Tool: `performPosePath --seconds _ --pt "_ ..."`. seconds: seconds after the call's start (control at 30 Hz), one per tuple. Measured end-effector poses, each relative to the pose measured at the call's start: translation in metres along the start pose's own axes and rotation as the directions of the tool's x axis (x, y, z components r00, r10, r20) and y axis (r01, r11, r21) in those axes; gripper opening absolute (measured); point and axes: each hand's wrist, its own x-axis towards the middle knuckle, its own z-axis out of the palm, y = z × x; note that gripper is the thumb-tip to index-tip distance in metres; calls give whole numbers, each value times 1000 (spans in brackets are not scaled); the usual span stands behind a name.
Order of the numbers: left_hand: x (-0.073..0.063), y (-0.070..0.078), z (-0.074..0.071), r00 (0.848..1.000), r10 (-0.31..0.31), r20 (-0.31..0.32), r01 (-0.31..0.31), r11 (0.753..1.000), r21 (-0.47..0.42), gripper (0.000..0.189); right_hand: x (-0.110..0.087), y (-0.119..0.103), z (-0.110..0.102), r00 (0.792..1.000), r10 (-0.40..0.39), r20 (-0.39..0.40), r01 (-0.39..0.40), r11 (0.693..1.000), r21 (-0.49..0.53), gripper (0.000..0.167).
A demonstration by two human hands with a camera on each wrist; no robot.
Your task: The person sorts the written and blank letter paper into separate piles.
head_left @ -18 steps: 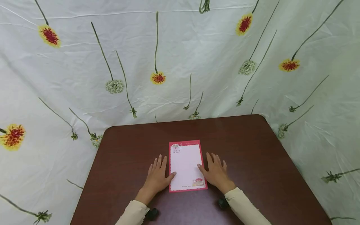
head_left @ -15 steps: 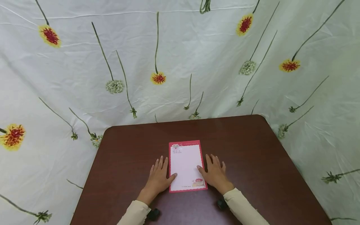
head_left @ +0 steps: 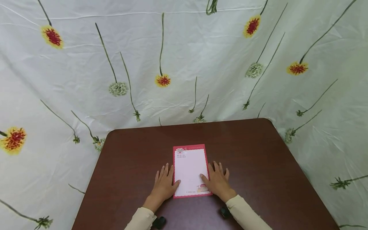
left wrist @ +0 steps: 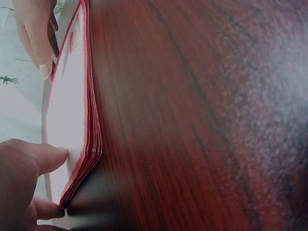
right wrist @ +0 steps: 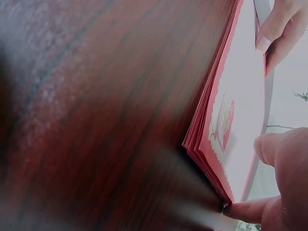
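Observation:
A stack of letter paper (head_left: 188, 169) with white pages and wavy pink-red borders lies flat before the person. Small print and a flower mark its top, and a little drawing its lower right corner. Along the left edge rests the left hand (head_left: 163, 186), fingers extended, thumb on the top sheet. The right hand (head_left: 218, 182) mirrors it on the right edge. Layered sheet edges (left wrist: 91, 130) show in the left wrist view, where a left finger touches the stack's side low down. In the right wrist view, a right fingertip (right wrist: 236, 210) meets the stack's corner.
The stack is on a dark brown wood-grain table (head_left: 138, 153) with rounded far corners. Behind and beside it hangs a white cloth (head_left: 184, 48) printed with flowers. A dark device (head_left: 159, 222) sits at the left wrist, another (head_left: 225, 211) at the right.
Both hands have slid slightly toward the person and inward, bringing their fingers against the paper's side edges. The stack stays almost in the same place.

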Motion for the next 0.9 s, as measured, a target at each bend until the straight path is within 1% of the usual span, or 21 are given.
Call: performPosePath --seconds 0.1,0.23,0.43,0.57,0.63,0.7,0.73,0.8,0.9 --pt "-1 1 0 1000 9 -1 -9 1000 8 80 0 -1 0 1000 5 7 -5 1000 -7 77" --pt "-3 3 1 1000 19 -10 -19 1000 8 81 0 -2 0 1000 -5 -3 5 1000 -30 77" --pt "-3 5 2 1000 12 -9 -12 1000 -7 83 -1 -7 0 1000 -20 -21 19 997 -70 77" --pt "-2 6 4 1000 18 -24 -18 999 -26 79 -2 -8 0 999 -28 -37 24 995 -92 76" --pt "-1 6 5 998 25 -53 -28 999 -46 74 -2 -9 0 997 -41 -59 35 995 -96 74" --pt "-1 6 6 994 34 -99 -41 997 -68 67 -2 -9 1 992 -71 -107 60 993 -101 69" --pt "0 6 7 990 44 -135 -54 996 -76 63 -2 -9 2 985 -92 -143 78 992 -101 65" --pt "0 6 9 977 54 -205 -74 993 -91 57 -1 -10 4 965 -134 -225 113 988 -104 57" --pt "1 7 11 956 66 -285 -99 990 -103 51 0 -10 6 925 -174 -337 150 984 -97 45"
